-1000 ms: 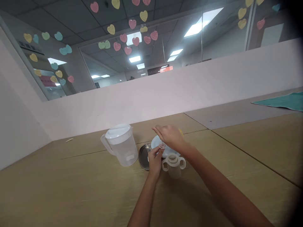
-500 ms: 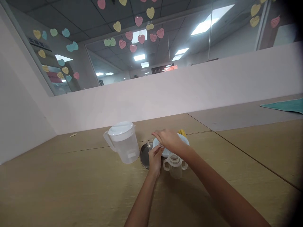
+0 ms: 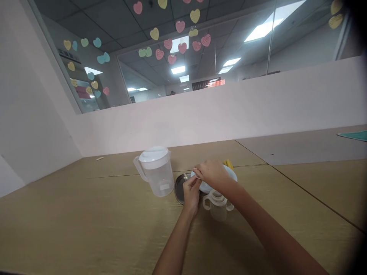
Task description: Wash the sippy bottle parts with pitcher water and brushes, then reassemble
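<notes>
My left hand (image 3: 192,193) is closed in a pinch around a small whitish piece, mostly hidden by the fingers. My right hand (image 3: 212,173) comes over from the right and its closed fingertips meet the left ones at that same piece. Behind and under the hands lies a white plate (image 3: 233,178), partly covered. A round metal dish (image 3: 179,190) shows to the left of my left hand. Just below my right hand stands a clear two-handled cup (image 3: 218,210) with a whitish ring-shaped top.
A clear pitcher (image 3: 159,177) with a white lid stands left of the metal dish. Yellow sticks (image 3: 228,164) lie behind the plate. A small flat scrap (image 3: 99,158) is near the wall, and a teal cloth (image 3: 355,135) lies at the far right.
The whole view has shifted, so things appear farther right. The fingers of my right hand have curled from stretched out to closed over the small piece at my left fingertips.
</notes>
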A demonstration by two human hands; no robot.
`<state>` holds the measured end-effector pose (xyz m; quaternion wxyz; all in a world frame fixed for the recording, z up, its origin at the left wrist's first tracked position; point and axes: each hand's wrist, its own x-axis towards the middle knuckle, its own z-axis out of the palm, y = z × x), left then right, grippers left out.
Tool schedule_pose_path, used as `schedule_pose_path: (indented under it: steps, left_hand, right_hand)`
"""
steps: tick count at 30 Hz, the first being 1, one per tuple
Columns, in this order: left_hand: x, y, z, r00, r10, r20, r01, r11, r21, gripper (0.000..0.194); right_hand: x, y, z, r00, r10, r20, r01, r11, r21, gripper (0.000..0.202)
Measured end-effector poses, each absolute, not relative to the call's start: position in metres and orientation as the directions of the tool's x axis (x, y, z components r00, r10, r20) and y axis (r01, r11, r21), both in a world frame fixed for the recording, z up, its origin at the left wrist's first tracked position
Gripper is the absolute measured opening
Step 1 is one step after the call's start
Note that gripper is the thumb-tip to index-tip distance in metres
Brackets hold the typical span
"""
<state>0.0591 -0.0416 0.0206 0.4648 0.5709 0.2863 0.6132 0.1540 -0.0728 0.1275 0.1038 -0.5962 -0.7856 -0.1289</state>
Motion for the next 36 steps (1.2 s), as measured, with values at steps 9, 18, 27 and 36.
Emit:
schedule_pose_path:
  steps: [9, 18, 27, 36]
  left_hand:
    - [0.055, -0.036, 0.017, 0.022, 0.895, 0.445, -0.150, -0.437, 0.887, 0.028]
    - [0.050, -0.023, 0.003, 0.129, 0.760, 0.638, 0.251, -0.647, 0.720, 0.029]
    - [0.053, -0.028, 0.013, 0.227, 0.727, 0.648, 0.227, -0.686, 0.691, 0.028]
    - [0.054, -0.034, 0.014, 0.218, 0.692, 0.688, 0.233, -0.722, 0.652, 0.028]
  right_hand:
    - [0.151, -0.072, 0.119, -0.322, 0.881, 0.346, 0.946, 0.290, 0.143, 0.023]
    - [0.166, -0.088, 0.137, -0.275, 0.806, 0.525, 0.960, 0.262, 0.101, 0.034]
    - [0.180, -0.108, 0.149, -0.166, 0.741, 0.651, 0.980, 0.197, 0.025, 0.041]
    - [0.194, -0.112, 0.150, -0.104, 0.644, 0.758, 0.978, 0.203, -0.038, 0.049]
